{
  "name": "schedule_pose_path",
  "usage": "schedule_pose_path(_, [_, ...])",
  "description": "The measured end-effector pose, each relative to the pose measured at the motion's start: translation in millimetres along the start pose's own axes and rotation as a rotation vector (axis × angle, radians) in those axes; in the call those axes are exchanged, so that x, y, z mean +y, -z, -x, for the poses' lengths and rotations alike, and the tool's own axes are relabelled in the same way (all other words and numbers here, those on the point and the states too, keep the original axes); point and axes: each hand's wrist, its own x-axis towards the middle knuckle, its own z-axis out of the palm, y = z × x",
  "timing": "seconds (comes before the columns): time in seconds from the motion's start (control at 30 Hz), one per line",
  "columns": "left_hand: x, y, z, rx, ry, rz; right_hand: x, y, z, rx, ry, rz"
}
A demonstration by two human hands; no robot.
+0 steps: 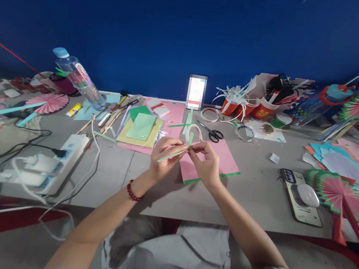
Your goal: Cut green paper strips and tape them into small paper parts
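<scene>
Both hands meet over the desk, fingertips pinched together. My left hand (166, 156) grips a narrow light green paper strip (171, 154), whose free end points down to the left. At the strip's other end, the fingertips of my right hand (207, 161) pinch it too; a short green piece stands up there, and whether it is the same strip I cannot tell. Just behind the fingers is a roll of tape (199, 131). Under the right hand lies a pink sheet (226, 158) with green edging. Black-handled scissors (215, 134) rest beyond it.
Stacked coloured paper (141, 127) lies left of the hands. Further left are a power strip (67, 164) with cables and a leaning water bottle (81, 78). To the right are a phone (304, 209) with a white case on it, pleated paper fans (343, 197) and red cups (265, 109).
</scene>
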Motion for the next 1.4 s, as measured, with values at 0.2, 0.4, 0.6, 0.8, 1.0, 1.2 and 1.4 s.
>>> schedule_pose_path(0.2, [-1.7, -2.3, 4.9, -0.011, 0.009, 0.071, 3.0, 1.8, -0.2, 0.001, -0.027, 0.03])
schedule_pose_path(0.4, [1.5, -3.0, 5.5, -0.03, 0.039, 0.098, 4.2, 2.7, -1.1, 0.0, -0.007, 0.013])
schedule_pose_path(0.6, [3.2, -3.1, 2.9, -0.025, 0.061, 0.146, 3.0, 2.7, -1.6, 0.014, -0.012, 0.049])
schedule_pose_path(0.8, [4.8, -1.9, 1.4, -0.038, 0.201, 0.2, 3.4, 3.1, -1.3, -0.001, -0.017, 0.057])
schedule_pose_path(1.0, [1.4, -1.4, 1.8, -0.041, 0.375, 0.286, -1.7, 3.9, -2.3, -0.127, -0.154, -0.067])
schedule_pose_path(1.2, [-0.3, -3.0, 2.9, -0.01, 0.428, 0.33, 1.5, 2.8, -4.2, -0.215, -0.272, -0.071])
schedule_pose_path(1.4, [-1.7, -4.2, 3.8, -0.008, 0.516, 0.353, 1.6, 2.2, -6.1, -0.288, -0.293, -0.222])
